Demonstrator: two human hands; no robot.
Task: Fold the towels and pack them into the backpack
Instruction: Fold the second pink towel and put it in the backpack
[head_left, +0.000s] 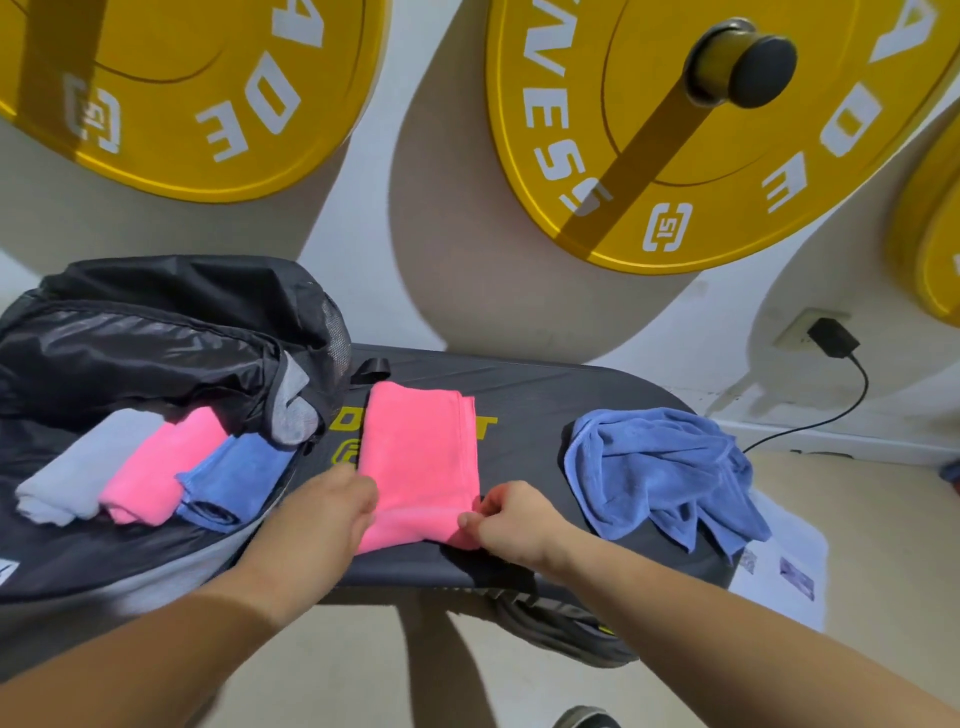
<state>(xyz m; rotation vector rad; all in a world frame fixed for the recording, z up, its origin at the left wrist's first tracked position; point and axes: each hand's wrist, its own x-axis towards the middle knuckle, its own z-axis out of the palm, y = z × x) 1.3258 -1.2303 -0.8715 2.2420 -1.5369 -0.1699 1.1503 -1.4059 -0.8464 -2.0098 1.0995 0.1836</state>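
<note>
Bare table (524, 410) lay open between the flat pink towel (421, 457) and crumpled blue towel (660, 467); the backpack (156, 343) crowded the left.

Five towels (418, 457) (two pink, two blue, one grey) and one backpack (156, 338).

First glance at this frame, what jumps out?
Big yellow plates hang on the wall up top. At mid bench, the left hand and right hand hold a folded pink towel. A crumpled blue towel lies to its right, and three rolled towels lie by the backpack at left.
</note>
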